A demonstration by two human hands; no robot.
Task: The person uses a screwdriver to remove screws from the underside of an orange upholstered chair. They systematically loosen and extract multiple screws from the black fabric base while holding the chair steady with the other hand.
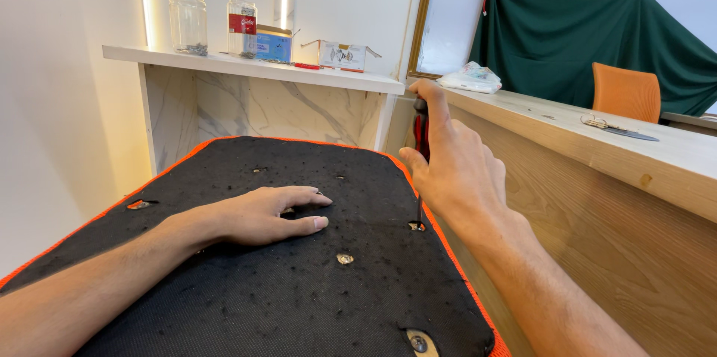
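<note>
A black fabric-covered chair seat underside (246, 290) with an orange edge lies flat before me. My left hand (265, 213) rests palm down on its middle, fingers spread. My right hand (452, 166) grips a screwdriver (420, 133) with a red and black handle, held upright; its shaft runs down to a hole with a screw (417, 226) near the seat's right edge. Another screw head (344, 258) shows in the fabric closer to me, and a metal fitting (418, 342) sits at the near right corner.
A white marble-look shelf (254, 67) behind holds two glass jars (188, 22), small boxes and a clear packet. To the right runs a wooden counter (597, 140) with a plastic bag, keys and an orange chair (626, 92) before a green cloth.
</note>
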